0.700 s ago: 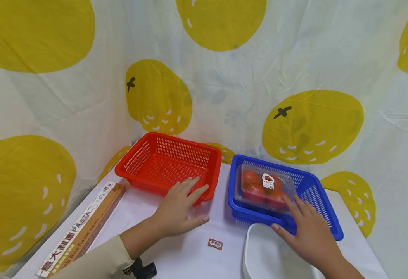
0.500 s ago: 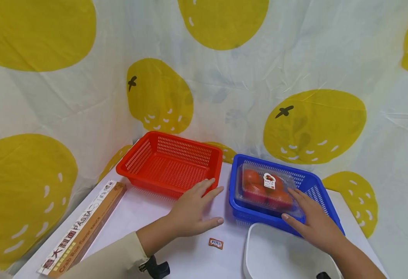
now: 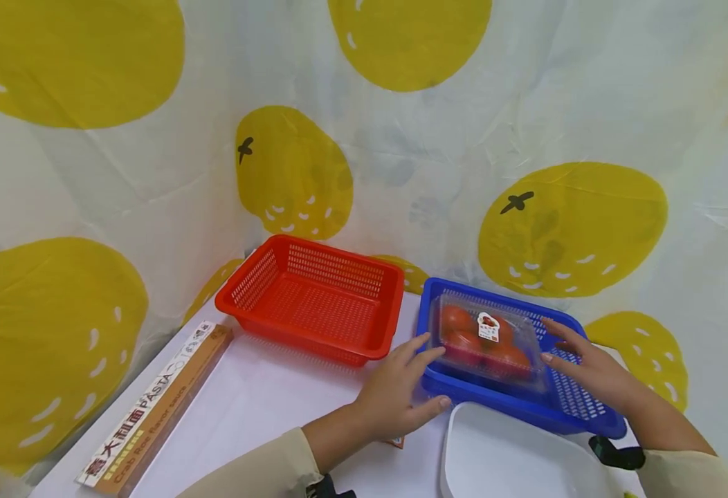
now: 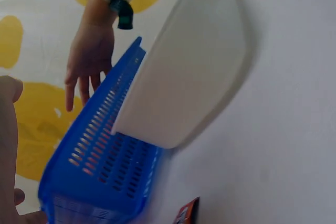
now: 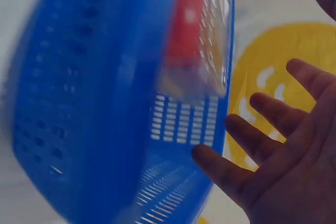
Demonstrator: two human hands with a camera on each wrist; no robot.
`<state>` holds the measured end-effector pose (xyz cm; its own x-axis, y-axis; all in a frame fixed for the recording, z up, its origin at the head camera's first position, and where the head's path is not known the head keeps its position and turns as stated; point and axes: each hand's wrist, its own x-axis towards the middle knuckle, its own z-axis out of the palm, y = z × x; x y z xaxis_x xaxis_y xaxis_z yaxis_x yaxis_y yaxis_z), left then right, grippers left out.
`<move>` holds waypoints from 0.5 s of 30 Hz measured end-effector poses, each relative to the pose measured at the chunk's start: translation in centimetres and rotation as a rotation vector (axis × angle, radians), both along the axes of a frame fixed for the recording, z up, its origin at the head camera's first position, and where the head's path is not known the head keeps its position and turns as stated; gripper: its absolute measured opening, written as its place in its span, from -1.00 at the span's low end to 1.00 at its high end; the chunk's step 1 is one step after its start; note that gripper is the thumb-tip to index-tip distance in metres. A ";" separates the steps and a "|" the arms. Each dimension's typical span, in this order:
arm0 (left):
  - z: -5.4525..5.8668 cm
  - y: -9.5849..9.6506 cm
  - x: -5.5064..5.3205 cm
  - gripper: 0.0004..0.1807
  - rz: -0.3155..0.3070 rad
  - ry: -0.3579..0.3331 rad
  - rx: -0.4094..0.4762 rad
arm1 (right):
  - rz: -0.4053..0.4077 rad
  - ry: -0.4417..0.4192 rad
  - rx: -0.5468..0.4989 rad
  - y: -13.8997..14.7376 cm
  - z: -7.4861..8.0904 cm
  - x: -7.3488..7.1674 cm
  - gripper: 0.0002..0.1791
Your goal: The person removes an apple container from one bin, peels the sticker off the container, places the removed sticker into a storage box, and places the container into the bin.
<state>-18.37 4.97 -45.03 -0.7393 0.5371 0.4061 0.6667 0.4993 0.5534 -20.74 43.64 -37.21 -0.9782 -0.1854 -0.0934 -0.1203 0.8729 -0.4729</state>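
Observation:
A clear plastic box of tomatoes (image 3: pixel 485 339) with a white label lies inside the blue basket (image 3: pixel 513 411). My left hand (image 3: pixel 395 394) hovers by the basket's near left corner, fingers spread toward the box. Over the basket's right side is my right hand (image 3: pixel 601 370), its fingers extended and apart from the box. In the right wrist view the right hand (image 5: pixel 294 156) has spread fingers beside the basket, with nothing in them. The left wrist view shows only part of the left hand (image 4: pixel 8 145) at its edge.
A red basket (image 3: pixel 311 304) stands at the back left. Along the left table edge lies a long pasta box (image 3: pixel 158 408). A white tub (image 3: pixel 520 456) sits in front of the blue basket. Partly behind the left hand is a small orange packet (image 3: pixel 396 442).
My left hand has moved right, from near the red basket to the blue basket's left corner. My right hand has shifted right, away from the front of the tomato box.

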 end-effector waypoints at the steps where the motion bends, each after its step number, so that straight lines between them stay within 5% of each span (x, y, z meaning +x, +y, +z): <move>1: -0.4 0.4 -0.1 -0.21 0.011 -0.022 0.023 | -0.006 -0.017 0.000 0.4 0.0 -0.4 -0.10; 11: -3.4 2.9 -1.4 -0.35 0.140 -0.361 0.312 | 0.065 -0.236 -0.115 4.2 0.1 -5.4 -0.14; 15: -4.0 3.3 -2.1 -0.44 0.167 -0.400 0.361 | 0.067 -0.322 -0.219 4.5 -0.7 -7.0 -0.12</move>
<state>-20.46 8.30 -49.04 -0.9365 0.2785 0.2129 0.2980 0.3124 0.9020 -27.78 48.13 -37.89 -0.8902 -0.2977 -0.3448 0.0112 0.7424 -0.6699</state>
